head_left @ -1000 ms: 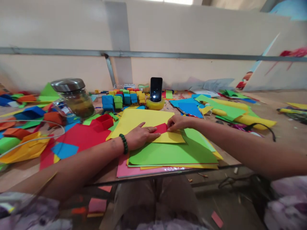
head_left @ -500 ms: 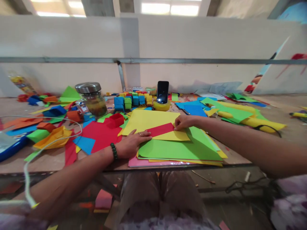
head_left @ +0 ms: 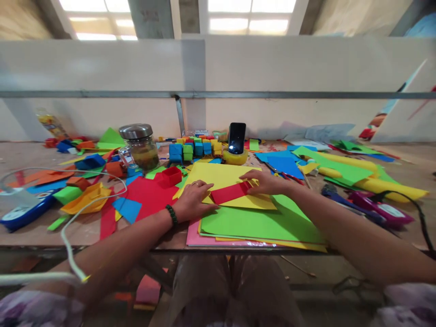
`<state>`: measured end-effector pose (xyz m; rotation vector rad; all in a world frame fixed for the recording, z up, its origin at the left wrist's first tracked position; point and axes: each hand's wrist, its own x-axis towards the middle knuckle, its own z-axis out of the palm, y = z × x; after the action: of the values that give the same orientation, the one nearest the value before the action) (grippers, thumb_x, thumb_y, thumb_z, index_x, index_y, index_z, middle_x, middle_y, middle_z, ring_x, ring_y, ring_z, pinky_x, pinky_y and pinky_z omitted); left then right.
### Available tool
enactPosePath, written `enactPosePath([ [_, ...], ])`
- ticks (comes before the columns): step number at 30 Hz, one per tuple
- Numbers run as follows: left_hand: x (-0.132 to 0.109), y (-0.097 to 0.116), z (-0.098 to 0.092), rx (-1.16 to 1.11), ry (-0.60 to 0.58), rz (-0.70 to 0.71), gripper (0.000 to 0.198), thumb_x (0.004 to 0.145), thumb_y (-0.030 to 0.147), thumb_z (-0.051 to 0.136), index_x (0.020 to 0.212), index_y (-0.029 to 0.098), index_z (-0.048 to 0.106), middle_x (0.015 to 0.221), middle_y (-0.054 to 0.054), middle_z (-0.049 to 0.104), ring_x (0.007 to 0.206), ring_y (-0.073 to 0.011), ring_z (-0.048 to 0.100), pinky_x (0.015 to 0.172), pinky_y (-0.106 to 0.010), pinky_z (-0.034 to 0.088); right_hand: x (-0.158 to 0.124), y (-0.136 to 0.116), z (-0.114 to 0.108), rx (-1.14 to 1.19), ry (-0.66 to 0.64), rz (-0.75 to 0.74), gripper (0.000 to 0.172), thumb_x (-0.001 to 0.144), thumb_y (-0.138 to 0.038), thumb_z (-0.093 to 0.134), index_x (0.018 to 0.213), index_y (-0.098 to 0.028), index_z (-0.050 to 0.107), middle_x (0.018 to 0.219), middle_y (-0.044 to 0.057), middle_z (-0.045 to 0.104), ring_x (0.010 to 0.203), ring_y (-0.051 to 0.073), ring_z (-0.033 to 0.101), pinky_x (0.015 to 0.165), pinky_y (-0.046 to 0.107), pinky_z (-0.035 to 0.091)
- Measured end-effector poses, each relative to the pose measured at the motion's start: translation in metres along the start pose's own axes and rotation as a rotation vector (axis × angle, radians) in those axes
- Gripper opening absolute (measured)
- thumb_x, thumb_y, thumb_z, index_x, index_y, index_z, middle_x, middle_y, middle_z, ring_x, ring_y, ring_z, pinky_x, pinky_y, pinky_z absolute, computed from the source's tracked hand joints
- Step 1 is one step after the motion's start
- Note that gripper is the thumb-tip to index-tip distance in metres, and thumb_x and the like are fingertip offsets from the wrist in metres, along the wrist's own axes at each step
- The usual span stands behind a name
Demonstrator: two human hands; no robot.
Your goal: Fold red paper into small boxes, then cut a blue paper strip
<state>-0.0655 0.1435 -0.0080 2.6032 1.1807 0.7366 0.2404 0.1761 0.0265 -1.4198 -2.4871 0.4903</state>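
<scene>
A red paper strip [head_left: 227,194] lies across a yellow sheet [head_left: 221,174], its right end bent up. My right hand [head_left: 265,181] pinches that raised end between thumb and fingers. At the strip's left end rests my left hand [head_left: 194,200], thumb apart from its stretched fingers, which wear a ring. Its fingertips are close to the strip; whether they touch it I cannot tell. Beneath the yellow sheet is a stack of green sheets [head_left: 252,222] with yellow and pink edges showing. A small red paper box [head_left: 169,176] sits beyond my left hand.
Folded paper cubes [head_left: 176,153] stand in rows behind the sheets. A phone [head_left: 237,137] leans upright in a tape roll [head_left: 235,157]. A lidded glass jar [head_left: 139,147] stands at the left, near a white cable [head_left: 64,231]. A purple glue gun [head_left: 381,209] lies right.
The right end of the red strip has bent upward in my right hand. My left hand's thumb has spread away from its fingers. The view has tilted up slightly.
</scene>
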Motion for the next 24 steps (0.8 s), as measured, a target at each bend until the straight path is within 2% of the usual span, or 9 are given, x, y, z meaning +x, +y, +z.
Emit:
enactPosePath([
  [3,0.011,0.004,0.004,-0.036,-0.047,-0.090,0.043,0.078,0.033,0.072,0.117,0.016,0.064,0.103,-0.010,0.064,0.098,-0.0248,0.061,0.090,-0.042,0.048,-0.006,-0.002,0.010,-0.025,0.078,-0.034,0.036,0.074,-0.033,0.070,0.105,-0.016,0.069,0.107,0.012,0.068,0.100,0.026,0.062,0.091,0.039,0.048],
  [5,0.017,0.009,0.008,-0.097,-0.042,-0.130,0.043,0.078,0.024,0.069,0.120,0.015,0.062,0.096,-0.007,0.064,0.091,-0.0210,0.062,0.087,-0.037,0.049,-0.011,-0.002,0.014,-0.041,0.144,-0.023,0.045,0.073,-0.033,0.072,0.114,-0.015,0.065,0.108,0.013,0.067,0.100,0.026,0.062,0.090,0.040,0.048],
  [10,0.025,0.016,0.015,0.009,-0.063,-0.116,0.071,0.071,0.046,0.076,0.130,0.013,0.057,0.108,-0.013,0.062,0.100,-0.0285,0.059,0.088,-0.043,0.048,-0.013,0.002,0.019,-0.047,0.161,-0.081,0.056,0.073,-0.040,0.073,0.123,-0.016,0.062,0.118,0.015,0.064,0.110,0.030,0.057,0.094,0.043,0.045],
  [12,0.026,0.016,0.014,0.022,-0.078,-0.089,0.053,0.077,0.040,0.071,0.123,0.014,0.063,0.099,-0.010,0.064,0.093,-0.0258,0.060,0.084,-0.040,0.047,-0.012,0.001,0.020,-0.049,0.201,-0.103,0.047,0.073,-0.037,0.074,0.114,-0.016,0.066,0.102,0.012,0.067,0.096,0.027,0.060,0.086,0.041,0.048],
  [15,0.024,0.016,0.009,0.066,0.021,0.004,0.026,0.086,0.025,0.059,0.109,0.021,0.070,0.092,-0.007,0.066,0.089,-0.0219,0.060,0.081,-0.037,0.043,-0.012,-0.006,0.020,-0.146,0.363,-0.213,0.015,0.080,-0.029,0.066,0.091,-0.020,0.072,0.085,0.009,0.066,0.086,0.024,0.057,0.081,0.038,0.047],
  [17,0.021,0.016,0.005,0.152,0.089,0.081,0.027,0.091,0.020,0.049,0.103,0.024,0.073,0.095,-0.007,0.067,0.092,-0.0220,0.058,0.083,-0.039,0.039,-0.014,-0.012,0.019,-0.245,0.441,-0.255,0.017,0.086,-0.024,0.056,0.083,-0.021,0.072,0.084,0.010,0.067,0.087,0.025,0.056,0.082,0.039,0.045],
  [19,0.017,0.018,0.001,0.237,0.066,0.170,0.032,0.093,0.019,0.044,0.109,0.026,0.071,0.100,-0.008,0.067,0.095,-0.0231,0.056,0.084,-0.041,0.036,-0.018,-0.016,0.017,-0.329,0.401,-0.263,0.023,0.086,-0.017,0.052,0.085,-0.021,0.074,0.087,0.010,0.069,0.090,0.026,0.056,0.084,0.040,0.044],
  [21,0.012,0.020,-0.002,0.264,-0.054,0.256,0.033,0.094,0.026,0.045,0.118,0.027,0.067,0.103,-0.009,0.066,0.096,-0.0236,0.056,0.083,-0.041,0.034,-0.023,-0.017,0.017,-0.334,0.261,-0.260,0.028,0.080,-0.011,0.052,0.093,-0.020,0.075,0.095,0.011,0.071,0.093,0.026,0.057,0.086,0.040,0.044],
  [24,0.004,0.024,-0.005,0.233,-0.209,0.317,0.040,0.093,0.048,0.047,0.123,0.027,0.063,0.109,-0.010,0.064,0.099,-0.0256,0.056,0.085,-0.042,0.034,-0.026,-0.013,0.018,-0.158,0.113,-0.208,0.035,0.079,-0.010,0.049,0.101,-0.017,0.075,0.107,0.011,0.069,0.099,0.024,0.060,0.091,0.036,0.045],
])
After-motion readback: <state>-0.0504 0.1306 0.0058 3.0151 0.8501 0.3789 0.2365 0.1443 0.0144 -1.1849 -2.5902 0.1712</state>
